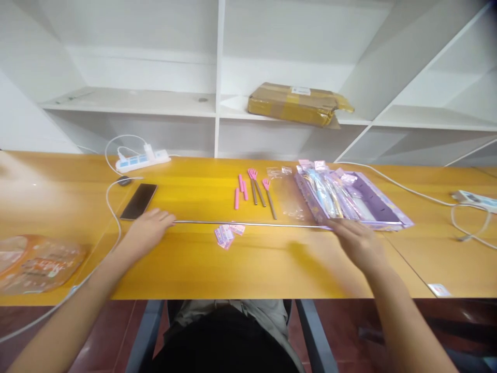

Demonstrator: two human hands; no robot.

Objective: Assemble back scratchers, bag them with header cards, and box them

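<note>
A long, thin metal rod (248, 224) stretches level above the table between my two hands. My left hand (149, 228) is closed on its left end. My right hand (357, 241) grips its right end, where a bit of purple shows by the fingers. Beyond the rod lie several short pink handles (236, 198) and metal rods with pink claw-shaped heads, like back scratchers (271, 197). Small printed cards (224, 235) sit in a loose pile just below the rod. A purple tray (378, 197) holding several bagged items (330, 191) stands beyond my right hand.
Clear plastic bags (289, 194) lie left of the tray. A phone (139, 201) is beyond my left hand, near a power strip (143, 161) and white cable (113, 207). An orange package (42, 261) lies far left. A taped cardboard box (297, 103) rests on the shelf.
</note>
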